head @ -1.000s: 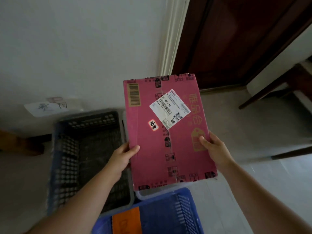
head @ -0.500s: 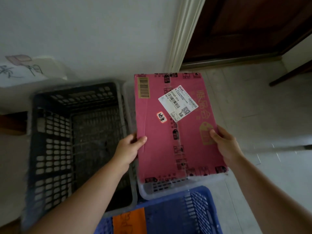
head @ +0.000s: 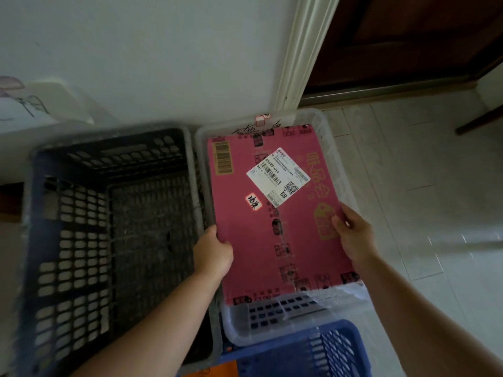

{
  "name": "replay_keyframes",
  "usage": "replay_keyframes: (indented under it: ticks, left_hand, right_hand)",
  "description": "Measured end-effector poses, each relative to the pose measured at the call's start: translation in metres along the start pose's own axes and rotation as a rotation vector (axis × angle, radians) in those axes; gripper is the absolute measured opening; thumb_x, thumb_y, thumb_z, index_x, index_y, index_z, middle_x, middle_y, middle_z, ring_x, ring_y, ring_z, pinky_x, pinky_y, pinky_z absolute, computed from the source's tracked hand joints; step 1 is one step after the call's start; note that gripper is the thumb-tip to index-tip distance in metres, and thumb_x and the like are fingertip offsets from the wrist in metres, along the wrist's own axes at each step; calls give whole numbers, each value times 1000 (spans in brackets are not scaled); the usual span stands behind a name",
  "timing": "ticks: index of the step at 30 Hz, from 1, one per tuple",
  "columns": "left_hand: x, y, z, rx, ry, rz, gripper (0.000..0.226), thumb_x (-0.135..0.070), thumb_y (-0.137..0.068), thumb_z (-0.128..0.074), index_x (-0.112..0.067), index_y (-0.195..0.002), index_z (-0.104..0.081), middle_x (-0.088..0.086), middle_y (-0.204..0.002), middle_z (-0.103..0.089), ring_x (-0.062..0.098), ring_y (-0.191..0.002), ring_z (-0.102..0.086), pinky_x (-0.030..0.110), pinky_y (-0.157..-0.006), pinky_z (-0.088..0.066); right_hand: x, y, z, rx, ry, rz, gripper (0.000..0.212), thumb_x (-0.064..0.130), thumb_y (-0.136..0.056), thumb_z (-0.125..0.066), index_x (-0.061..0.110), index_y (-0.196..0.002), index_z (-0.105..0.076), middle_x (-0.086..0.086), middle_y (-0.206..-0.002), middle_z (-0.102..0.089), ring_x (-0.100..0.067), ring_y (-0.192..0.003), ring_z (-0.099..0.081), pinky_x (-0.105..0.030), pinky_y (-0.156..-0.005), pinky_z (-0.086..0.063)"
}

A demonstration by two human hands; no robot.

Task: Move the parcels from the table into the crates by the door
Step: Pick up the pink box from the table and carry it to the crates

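A flat pink parcel (head: 253, 240) with a white shipping label and a barcode sticker lies level inside the rim of a clear plastic crate (head: 272, 333) on the floor. My left hand (head: 213, 251) grips its left edge, thumb on top. At the right edge my right hand (head: 353, 232) holds it the same way. I cannot tell whether the parcel rests on the crate's bottom. The crate's floor is hidden under the parcel.
A dark grey slotted crate (head: 68, 240) stands to the left, touching the clear one. A blue crate (head: 321, 349) with an orange label sits at the near edge. Behind are a white wall, a white door frame (head: 304, 55) and a dark wooden door (head: 408, 39). Pale floor tiles lie to the right.
Both hands have lowered the pink parcel from above the crates down into the clear crate. My view has tilted down and closer to the crates.
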State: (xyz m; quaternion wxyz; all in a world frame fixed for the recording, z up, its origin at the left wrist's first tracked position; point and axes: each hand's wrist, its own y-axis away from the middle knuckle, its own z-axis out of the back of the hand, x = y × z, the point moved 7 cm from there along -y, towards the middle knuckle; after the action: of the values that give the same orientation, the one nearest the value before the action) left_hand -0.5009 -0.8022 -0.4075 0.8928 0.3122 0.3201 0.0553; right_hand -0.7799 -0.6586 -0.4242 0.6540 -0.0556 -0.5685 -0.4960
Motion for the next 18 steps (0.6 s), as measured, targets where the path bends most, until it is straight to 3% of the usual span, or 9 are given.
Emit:
replay_keyframes:
  ticks: [4, 6, 8, 10, 14, 18]
  left_hand:
    - [-8, -9, -12, 1, 14, -3, 31, -5, -89, -50, -7, -119, -55, 14, -112, -63, 32, -98, -61, 31, -77, -48]
    - [-8, -13, -22, 48, 26, 25, 37, -9, -89, -54, -5, -125, -49, 15, -118, -61, 32, -104, -59, 31, -82, -47]
    - [-4, -15, -38, 128, 81, 63, 51, -13, -87, -61, -4, -133, -40, 14, -125, -57, 31, -110, -57, 31, -88, -46]
    - [5, -19, -54, 205, 251, 141, 65, -14, -83, -68, -3, -137, -34, 14, -131, -53, 30, -116, -54, 39, -98, -44]
    - [25, -28, -79, 278, 488, 306, 73, -16, -79, -73, -5, -138, -31, 14, -132, -52, 30, -116, -53, 45, -101, -43]
    - [33, -36, -103, 324, 501, 342, 65, -18, -83, -70, -6, -138, -37, 13, -133, -51, 29, -118, -52, 40, -102, -41]
  right_hand:
    - [-5, -15, 0, -35, 0, 16, 44, 9, -93, -57, 34, -130, -50, 34, -70, -65, 13, -64, -63, -5, -49, -45]
    - [-6, -19, -2, -40, 49, 42, 44, 11, -94, -56, 36, -129, -50, 31, -76, -67, 14, -67, -63, -4, -54, -45]
    - [-11, -25, -5, -42, 123, 53, 41, 14, -94, -56, 29, -132, -55, 15, -103, -69, 2, -85, -64, -14, -70, -48]
    - [-23, -33, -8, -38, 191, 52, 41, 14, -94, -55, 25, -134, -55, 2, -119, -66, -12, -95, -63, -23, -79, -48]
    - [-52, -48, -20, 84, 373, -17, 52, 3, -94, -48, 26, -140, -48, -7, -125, -62, -13, -81, -62, -23, -66, -52]
    - [-78, -44, -36, 194, 400, -116, 71, -3, -86, -57, 28, -147, -35, -8, -128, -59, -26, -104, -61, -40, -86, -54]
